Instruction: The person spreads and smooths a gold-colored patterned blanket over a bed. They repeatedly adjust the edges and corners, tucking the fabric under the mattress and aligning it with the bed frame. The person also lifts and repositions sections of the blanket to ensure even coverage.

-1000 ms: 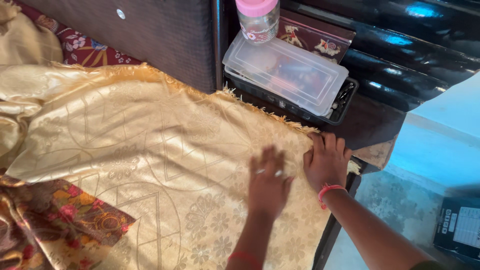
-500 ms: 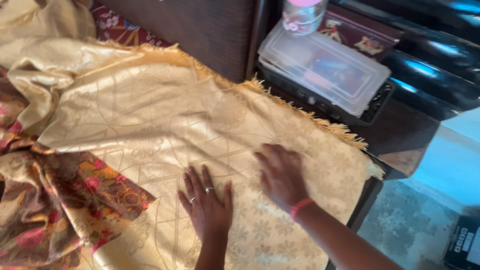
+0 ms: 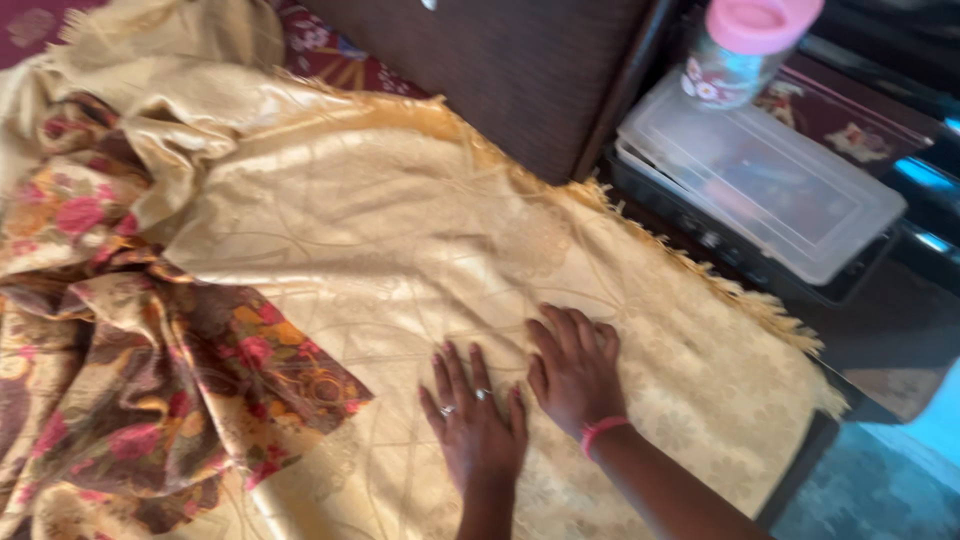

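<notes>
Both hands have shifted leftward across the cloth since the earlier frames, away from the fringed right corner, and the camera view has swung so that more of the bunched fabric on the left now shows.

The left hand lies flat, palm down, fingers spread, on the pale gold satin cloth with a woven flower pattern and fringed edge. The right hand, with a pink band at the wrist, lies just beside it, also flat and open, fingers slightly spread. Neither hand pinches or grips anything; both press on the cloth surface.

Status, judged from how things lie:
- The right part of the gold cloth, from the hands to the fringe, lies flat and largely free of creases.
- The upper left part remains bunched and folded over.
- A brown cloth with red and pink flowers lies crumpled over the left edge of the gold cloth, one corner touching its flat area.

Smoothing therefore appears done on the right and left undone on the left.

Beyond the fringe stands a clear plastic lidded box, with a pink-capped clear jar behind it and a dark wooden panel at the top.
</notes>
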